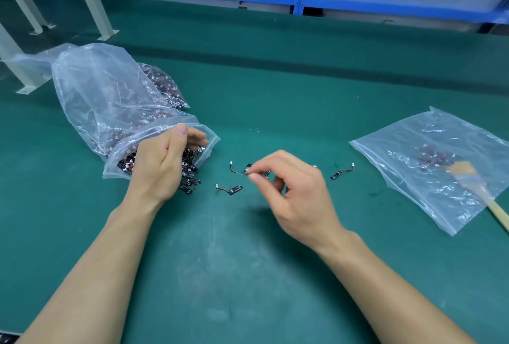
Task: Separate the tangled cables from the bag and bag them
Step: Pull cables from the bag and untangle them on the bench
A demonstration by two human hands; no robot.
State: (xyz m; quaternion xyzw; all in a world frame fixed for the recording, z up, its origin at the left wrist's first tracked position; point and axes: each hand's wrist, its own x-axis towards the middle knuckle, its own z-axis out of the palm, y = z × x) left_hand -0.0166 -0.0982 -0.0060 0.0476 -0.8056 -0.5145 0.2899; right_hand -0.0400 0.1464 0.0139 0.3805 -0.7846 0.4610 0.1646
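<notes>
The right hand has its grip pinched, thumb against forefinger, on one small cable, held just above the green desk. Two more single cables lie loose there, one near the left and one off to the right.

The left hand rests curled over the tangled cables spilling from the mouth of the big clear bag (whether its grip really clasps any, I cannot tell). A smaller bag lies well apart on the right with a few cables inside, and a wooden-handled brush lies at its near edge.
</notes>
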